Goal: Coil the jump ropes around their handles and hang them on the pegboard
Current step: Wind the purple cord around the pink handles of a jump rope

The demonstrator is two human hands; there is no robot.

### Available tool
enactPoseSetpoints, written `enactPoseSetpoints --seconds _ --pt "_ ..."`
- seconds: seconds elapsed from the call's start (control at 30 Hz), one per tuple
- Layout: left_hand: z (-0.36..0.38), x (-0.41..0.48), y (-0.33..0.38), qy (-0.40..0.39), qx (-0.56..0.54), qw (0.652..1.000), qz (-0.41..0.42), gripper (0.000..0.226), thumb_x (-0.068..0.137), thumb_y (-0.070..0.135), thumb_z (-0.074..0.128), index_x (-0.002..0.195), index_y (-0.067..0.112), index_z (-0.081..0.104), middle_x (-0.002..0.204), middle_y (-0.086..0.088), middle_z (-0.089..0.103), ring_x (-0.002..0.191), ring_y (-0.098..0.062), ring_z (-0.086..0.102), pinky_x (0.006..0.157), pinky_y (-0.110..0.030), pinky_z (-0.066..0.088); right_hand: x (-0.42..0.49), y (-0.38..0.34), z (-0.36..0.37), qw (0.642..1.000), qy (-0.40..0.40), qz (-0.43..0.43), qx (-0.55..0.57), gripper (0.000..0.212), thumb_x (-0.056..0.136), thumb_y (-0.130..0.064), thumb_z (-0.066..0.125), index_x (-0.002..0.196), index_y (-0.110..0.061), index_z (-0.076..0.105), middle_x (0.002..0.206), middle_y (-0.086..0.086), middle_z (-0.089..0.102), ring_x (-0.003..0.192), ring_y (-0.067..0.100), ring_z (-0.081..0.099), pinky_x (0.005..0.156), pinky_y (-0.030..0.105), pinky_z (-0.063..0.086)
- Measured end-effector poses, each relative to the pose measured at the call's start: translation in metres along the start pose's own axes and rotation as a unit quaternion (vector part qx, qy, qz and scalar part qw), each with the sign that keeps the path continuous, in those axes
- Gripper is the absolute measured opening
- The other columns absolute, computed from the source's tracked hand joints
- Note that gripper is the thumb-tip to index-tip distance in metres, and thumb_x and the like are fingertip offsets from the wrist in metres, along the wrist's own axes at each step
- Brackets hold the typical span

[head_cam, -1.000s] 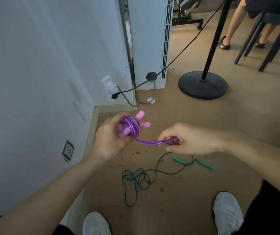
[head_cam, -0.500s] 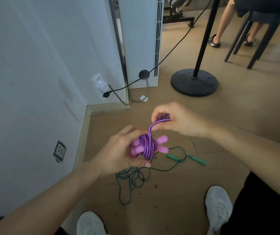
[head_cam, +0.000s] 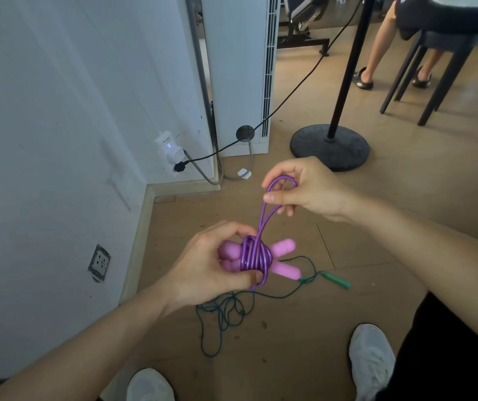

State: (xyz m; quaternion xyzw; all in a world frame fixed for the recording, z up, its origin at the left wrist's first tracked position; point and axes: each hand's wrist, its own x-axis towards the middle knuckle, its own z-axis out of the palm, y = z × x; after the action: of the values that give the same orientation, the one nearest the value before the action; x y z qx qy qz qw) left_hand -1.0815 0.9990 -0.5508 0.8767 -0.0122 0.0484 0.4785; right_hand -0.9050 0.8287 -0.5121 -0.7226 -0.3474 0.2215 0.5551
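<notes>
My left hand (head_cam: 203, 264) grips the two pink handles (head_cam: 285, 247) of the purple jump rope (head_cam: 253, 257), with fingers and thumb curled round their left ends. The rope is wound in a tight band of coils across the middle of the handles, whose free ends splay out to the right. From the coils a doubled length of rope rises to my right hand (head_cam: 307, 189), which pinches the closed loop between thumb and forefinger. That hand sits up and to the right of the bundle, near my left hand but not touching it.

Below, the green jump rope (head_cam: 220, 311) lies on the wooden floor (head_cam: 405, 212), its cord in a loose tangle under my left hand. One green handle (head_cam: 336, 280) lies out to the right of the bundle.

The white wall (head_cam: 58, 140) and its baseboard (head_cam: 136, 256) run close on my left. A black round stand base (head_cam: 330, 146) sits beyond my right hand, and my white shoes (head_cam: 372, 363) are at the bottom edge. Bare floor stretches to the right, between the stand base and my right shoe.
</notes>
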Motion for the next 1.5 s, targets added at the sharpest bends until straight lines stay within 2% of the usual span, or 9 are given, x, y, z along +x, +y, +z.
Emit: enactPoseSetpoints --seconds 0.17,0.43,0.57,0.7,0.87,1.03,1.17,1.37,1.5 --pt "-0.006 -0.002 0.004 -0.039 0.080 0.994 0.063 0.084 0.069 0.028 0.088 0.140 0.040 0.046 0.110 0.012 0.068 0.115 -0.014 0.061 0.099 -0.042 0.048 0.005 0.003 0.001 0.998 0.033 0.026 0.038 0.017 0.082 0.004 0.075 0.099 0.002 0.070 0.077 -0.005 0.070 0.055 0.019 0.062 0.043 0.023 0.046" --pt "-0.008 -0.002 0.006 0.010 0.123 0.988 0.095 0.070 0.065 0.025 0.087 0.128 0.037 0.060 0.103 0.013 0.051 0.100 -0.009 0.059 0.089 -0.022 0.047 -0.005 -0.012 0.014 0.956 0.018 0.077 0.283 0.041 0.092 -0.017 0.061 0.128 0.002 0.056 0.107 0.017 0.067 0.094 0.030 0.070 0.078 0.032 0.060" --pt "-0.012 0.000 0.004 0.106 0.067 0.989 0.075 0.068 0.062 0.019 0.091 0.123 0.031 0.063 0.111 0.006 0.058 0.110 -0.014 0.060 0.093 -0.017 0.044 -0.015 -0.007 0.020 0.986 0.052 0.079 0.137 0.069 0.083 -0.037 0.070 0.144 -0.018 0.043 0.134 0.004 0.061 0.113 0.018 0.066 0.087 0.036 0.058" --pt "-0.016 0.003 0.006 0.147 0.064 0.985 0.070 0.069 0.062 0.023 0.091 0.124 0.031 0.062 0.118 0.010 0.060 0.115 -0.011 0.059 0.095 -0.022 0.048 -0.033 -0.007 0.032 0.992 -0.097 0.021 -0.081 0.084 0.077 -0.040 0.082 0.148 -0.025 0.039 0.135 -0.006 0.060 0.121 -0.001 0.057 0.105 0.027 0.047" --pt "-0.014 0.002 0.007 0.079 0.096 0.987 0.103 0.072 0.065 0.025 0.090 0.129 0.029 0.059 0.139 0.013 0.051 0.129 -0.009 0.054 0.103 -0.040 0.049 -0.034 -0.011 0.038 0.923 -0.126 -0.071 -0.356 0.050 0.066 -0.049 0.084 0.102 -0.028 0.056 0.096 -0.014 0.060 0.094 0.007 0.055 0.084 0.028 0.047" --pt "-0.010 0.002 0.018 0.032 0.103 0.984 0.139 0.071 0.069 0.025 0.089 0.133 0.027 0.059 0.152 0.014 0.041 0.138 -0.008 0.047 0.107 -0.039 0.047 -0.032 -0.009 0.040 0.939 -0.204 -0.004 -0.275 0.076 0.060 -0.038 0.092 0.120 -0.031 0.047 0.109 -0.016 0.060 0.100 0.001 0.060 0.086 0.014 0.048" --pt "-0.010 0.004 0.019 0.021 0.092 0.986 0.139 0.065 0.075 0.030 0.085 0.134 0.029 0.058 0.150 0.019 0.039 0.140 -0.012 0.044 0.104 -0.045 0.049 -0.030 -0.004 0.039 0.952 -0.243 0.006 -0.188 0.062 0.063 -0.032 0.093 0.115 -0.019 0.063 0.107 0.001 0.070 0.101 0.016 0.067 0.095 0.038 0.054" --pt "-0.017 0.008 0.022 0.073 -0.105 0.991 0.041 0.042 0.082 0.034 0.073 0.123 0.028 0.067 0.126 0.013 0.065 0.123 -0.016 0.054 0.104 -0.036 0.045 -0.030 0.004 0.048 0.974 -0.176 -0.015 -0.143 0.059 0.066 -0.046 0.088 0.111 -0.018 0.060 0.102 0.004 0.070 0.095 0.021 0.068 0.090 0.046 0.053" --pt "-0.025 0.015 0.025 0.152 -0.379 0.911 -0.057 0.026 0.079 0.009 0.072 0.103 0.018 0.071 0.082 0.000 0.067 0.087 -0.016 0.067 0.082 -0.027 0.055 -0.030 0.009 0.049 0.970 -0.160 0.001 -0.182 0.054 0.061 -0.059 0.084 0.092 -0.025 0.058 0.082 -0.006 0.062 0.073 0.011 0.058 0.072 0.030 0.050"
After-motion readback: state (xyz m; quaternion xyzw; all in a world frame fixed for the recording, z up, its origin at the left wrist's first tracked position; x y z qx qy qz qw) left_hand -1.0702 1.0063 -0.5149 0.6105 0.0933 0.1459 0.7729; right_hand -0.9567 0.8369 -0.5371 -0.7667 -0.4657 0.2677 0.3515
